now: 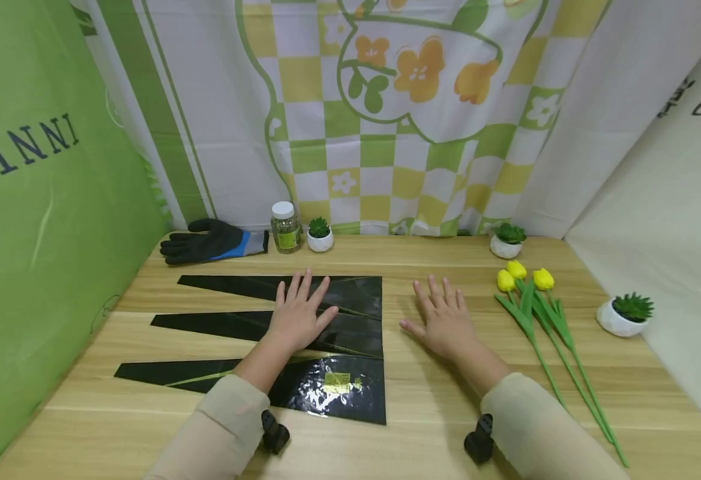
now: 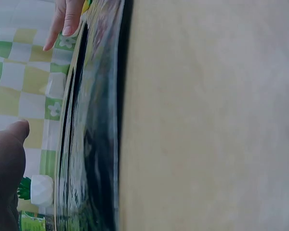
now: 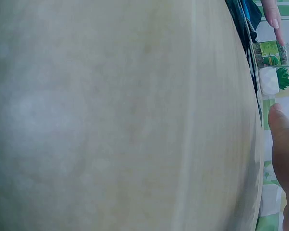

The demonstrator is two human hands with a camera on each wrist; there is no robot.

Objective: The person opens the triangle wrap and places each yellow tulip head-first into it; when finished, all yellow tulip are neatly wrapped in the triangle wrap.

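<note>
While three tapered black sheets [image 1: 236, 325] are lying before us, left of the frame's centre, the left hand [image 1: 298, 319] is hovering over the upper two, spread wide and gripping nothing; right of centre, the right hand [image 1: 446, 323] is hovering above the wooden tabletop [image 1: 419, 407], spread and empty, yellow tulips [image 1: 554, 320] lying farther right

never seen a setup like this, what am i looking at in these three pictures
There is no machine here, just a person's left hand and right hand, both bare and holding nothing. The wide picture comes from a camera worn on the head; the two sideways-looking ones come from the black wrist cameras. The left hand spreads over three black tapered sheets, the right over the wooden table. Around them lie a glove, a jar, three potted plants and yellow tulips.
</note>
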